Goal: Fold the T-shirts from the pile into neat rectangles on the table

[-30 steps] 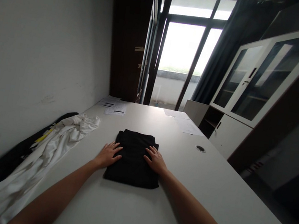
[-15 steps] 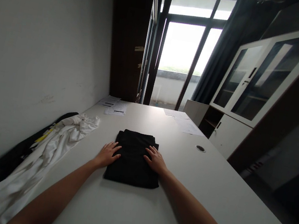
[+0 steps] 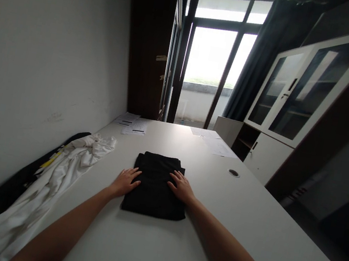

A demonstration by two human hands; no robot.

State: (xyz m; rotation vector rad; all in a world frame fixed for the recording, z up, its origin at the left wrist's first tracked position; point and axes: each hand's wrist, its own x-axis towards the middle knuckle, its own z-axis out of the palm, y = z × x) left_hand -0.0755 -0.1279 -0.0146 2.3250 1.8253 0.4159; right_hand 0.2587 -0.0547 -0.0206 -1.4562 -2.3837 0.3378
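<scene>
A black garment [image 3: 154,194], folded into a compact rectangle, lies flat on the white table [image 3: 126,248]. What kind of garment it is cannot be made out. My left hand [image 3: 125,181] rests on its left edge, fingers spread and pointing over the cloth. On the opposite edge, my right hand [image 3: 181,188] lies with its fingers apart, touching the top of the fabric. Neither hand grips the cloth. A small folded layer sticks out beyond the garment's upper right side.
Crumpled white fabric [image 3: 60,182] runs along the table's left side by the wall, with dark cloth [image 3: 5,190] behind it. Papers [image 3: 135,127] lie at the far left and more sheets [image 3: 217,146] at the far right. A round cable hole [image 3: 233,173] sits near the right edge.
</scene>
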